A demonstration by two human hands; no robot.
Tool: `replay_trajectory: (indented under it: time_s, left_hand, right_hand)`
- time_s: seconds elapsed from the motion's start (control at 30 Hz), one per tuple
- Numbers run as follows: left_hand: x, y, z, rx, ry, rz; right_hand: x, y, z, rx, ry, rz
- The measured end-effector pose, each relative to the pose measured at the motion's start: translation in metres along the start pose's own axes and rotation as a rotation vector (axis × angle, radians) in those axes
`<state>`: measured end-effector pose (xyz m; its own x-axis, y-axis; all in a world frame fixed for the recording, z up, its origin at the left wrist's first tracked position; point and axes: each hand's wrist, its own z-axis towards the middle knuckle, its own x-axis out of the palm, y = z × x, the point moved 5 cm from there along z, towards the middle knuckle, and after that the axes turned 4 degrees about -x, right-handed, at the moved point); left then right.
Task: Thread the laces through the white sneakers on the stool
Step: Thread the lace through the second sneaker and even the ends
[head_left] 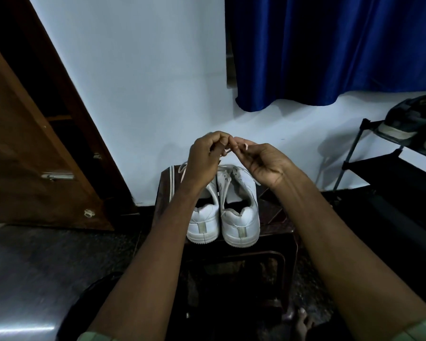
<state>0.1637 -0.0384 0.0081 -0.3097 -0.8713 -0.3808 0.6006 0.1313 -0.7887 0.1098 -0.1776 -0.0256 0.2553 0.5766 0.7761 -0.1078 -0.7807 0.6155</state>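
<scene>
Two white sneakers stand side by side on a dark stool [276, 217], heels toward me: the left sneaker [203, 222] and the right sneaker [241, 212]. Above their toes both my hands are raised and meet. My left hand [207, 156] pinches a white lace [228, 151] between thumb and curled fingers. My right hand [258, 161] pinches the same lace near its fingertips, where a short white bit shows. More lace hangs down by the right wrist and on the left behind my left hand. The toes of both sneakers are hidden by my hands.
A brown wooden door [35, 156] stands open at the left. A blue curtain [330, 50] hangs on the white wall behind. At the right a black shoe rack [369, 166] holds dark shoes [411, 119]. My bare foot [303, 323] shows below the stool.
</scene>
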Motion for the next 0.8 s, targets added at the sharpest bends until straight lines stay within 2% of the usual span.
replay_trajectory:
  time_s: [0.07, 0.13, 0.2, 0.27, 0.3, 0.4, 0.57, 0.8]
  left_hand:
    - [-0.005, -0.002, -0.001, -0.003, -0.076, -0.033]
    - [-0.008, -0.004, -0.001, 0.005, -0.098, -0.062]
    - [-0.008, -0.004, -0.002, -0.02, -0.11, -0.102]
    - [-0.005, -0.001, -0.001, -0.075, -0.112, -0.145]
    - [-0.003, 0.0, -0.001, -0.095, -0.111, -0.155]
    - [-0.003, 0.008, 0.001, -0.147, -0.137, -0.153]
    - [-0.009, 0.013, 0.001, -0.215, -0.235, -0.224]
    - [-0.003, 0.013, -0.004, -0.289, -0.112, -0.307]
  right_hand:
    - [0.0, 0.0, -0.003, -0.04, -0.046, -0.109]
    - [-0.003, 0.002, -0.008, -0.137, -0.125, -0.356]
    - [-0.002, 0.007, -0.013, -0.3, -0.14, -0.8]
    - [0.005, 0.006, -0.014, -0.424, -0.086, -1.261]
    - [0.008, 0.004, -0.013, -0.459, -0.06, -1.409]
    - [0.018, 0.0, -0.014, -0.585, 0.046, -1.51]
    - [0.02, -0.003, -0.013, -0.634, 0.094, -1.548]
    - [0.019, -0.005, -0.012, -0.707, 0.109, -1.682]
